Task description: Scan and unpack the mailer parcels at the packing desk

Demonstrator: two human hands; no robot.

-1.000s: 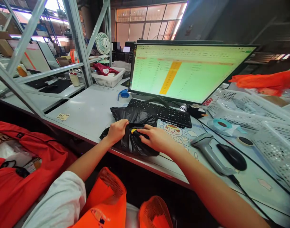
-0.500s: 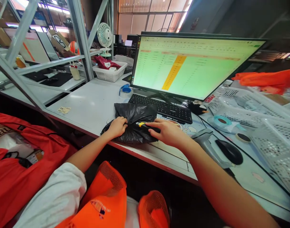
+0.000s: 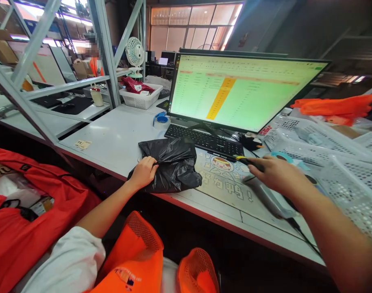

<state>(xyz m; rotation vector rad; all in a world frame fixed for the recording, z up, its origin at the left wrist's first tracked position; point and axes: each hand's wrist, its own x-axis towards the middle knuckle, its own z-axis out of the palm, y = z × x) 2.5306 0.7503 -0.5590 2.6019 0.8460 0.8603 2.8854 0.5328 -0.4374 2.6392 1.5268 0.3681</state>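
Observation:
A black plastic bag (image 3: 176, 162) lies crumpled near the table's front edge. My left hand (image 3: 145, 171) is closed on the bag's left side, pinching the plastic. In my right hand (image 3: 269, 171) is a utility knife (image 3: 242, 159) with a black handle and a yellow front part; its tip points left, above the desk mat (image 3: 216, 183) and apart from the bag. Just below that hand rests a grey barcode scanner (image 3: 269, 199), partly covered by the wrist.
A keyboard (image 3: 204, 140) and a monitor (image 3: 243, 93) stand behind the bag, with a blue tape roll (image 3: 161, 119) to their left. White baskets (image 3: 344, 171) crowd the right side. A red bag (image 3: 66, 195) sits at lower left. Another person (image 3: 96, 65) is beyond the metal frame.
My right hand has moved right with the utility knife, away from the bag. The left hand keeps its hold, and the bag has shifted slightly and spread out.

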